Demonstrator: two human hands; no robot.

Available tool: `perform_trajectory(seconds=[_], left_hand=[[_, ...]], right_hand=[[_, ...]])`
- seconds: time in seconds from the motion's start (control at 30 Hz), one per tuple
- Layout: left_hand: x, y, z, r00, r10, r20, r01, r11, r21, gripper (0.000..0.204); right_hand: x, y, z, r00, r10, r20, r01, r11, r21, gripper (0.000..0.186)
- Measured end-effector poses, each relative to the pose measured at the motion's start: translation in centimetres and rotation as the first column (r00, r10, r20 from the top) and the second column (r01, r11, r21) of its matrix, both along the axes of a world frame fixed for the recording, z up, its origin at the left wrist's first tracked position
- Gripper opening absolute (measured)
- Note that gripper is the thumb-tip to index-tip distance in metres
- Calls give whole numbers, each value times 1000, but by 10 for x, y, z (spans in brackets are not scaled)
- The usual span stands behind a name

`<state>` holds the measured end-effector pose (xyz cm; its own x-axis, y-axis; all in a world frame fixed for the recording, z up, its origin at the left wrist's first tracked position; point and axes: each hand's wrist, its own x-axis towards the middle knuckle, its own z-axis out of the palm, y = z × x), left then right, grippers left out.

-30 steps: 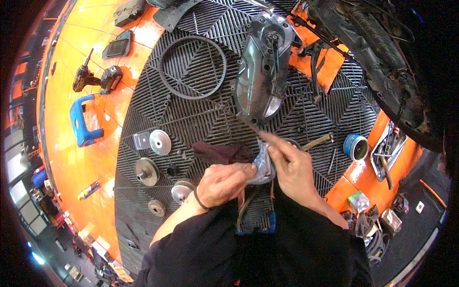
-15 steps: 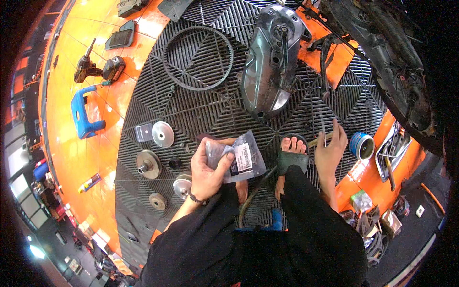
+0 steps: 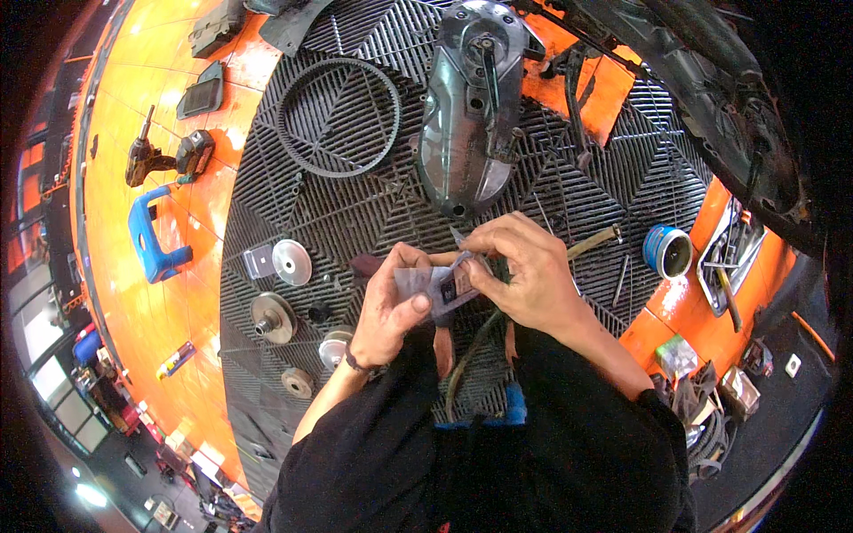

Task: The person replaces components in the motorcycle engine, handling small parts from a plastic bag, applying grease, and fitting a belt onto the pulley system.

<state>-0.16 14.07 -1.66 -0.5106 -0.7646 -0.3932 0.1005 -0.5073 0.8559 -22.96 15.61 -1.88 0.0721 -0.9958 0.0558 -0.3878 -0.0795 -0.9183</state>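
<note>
My left hand (image 3: 391, 311) grips a small clear plastic bag (image 3: 442, 290) with a printed label, thumb on top. My right hand (image 3: 524, 271) is closed on the bag's right edge, pinching it between thumb and fingers. The bag's contents are hard to make out, partly covered by the fingers. Left of my left hand, on the black ribbed mat (image 3: 426, 191), lie a silver disc (image 3: 292, 262), a flanged metal pulley part (image 3: 273, 318), another pulley part (image 3: 334, 350) and a round ring-like part (image 3: 297, 383).
Ahead lie a toothed drive belt (image 3: 342, 174) and a dark engine cover (image 3: 471, 124). A cordless drill (image 3: 147, 158) and blue stool (image 3: 147, 235) are on the orange floor at left. At right stand a blue tin (image 3: 657, 253), a metal tray (image 3: 721, 253) and a vehicle's dark underside (image 3: 702, 89).
My right hand has moved left from beside my foot to the bag and closed on its edge. My left hand still holds the bag. The head view has shifted slightly.
</note>
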Motion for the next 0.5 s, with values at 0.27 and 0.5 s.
perform_trajectory(seconds=[0.27, 0.5], left_hand=[[-27, -38, 39, 711, -134, 690, 502, 784, -365, 29], [-51, -27, 23, 797, 84, 598, 499, 468, -730, 21]], right_hand=[[-4, 19, -16, 991, -74, -115, 49, 977, -205, 17], [-5, 22, -9, 958, -275, 77, 253, 943, 214, 15]])
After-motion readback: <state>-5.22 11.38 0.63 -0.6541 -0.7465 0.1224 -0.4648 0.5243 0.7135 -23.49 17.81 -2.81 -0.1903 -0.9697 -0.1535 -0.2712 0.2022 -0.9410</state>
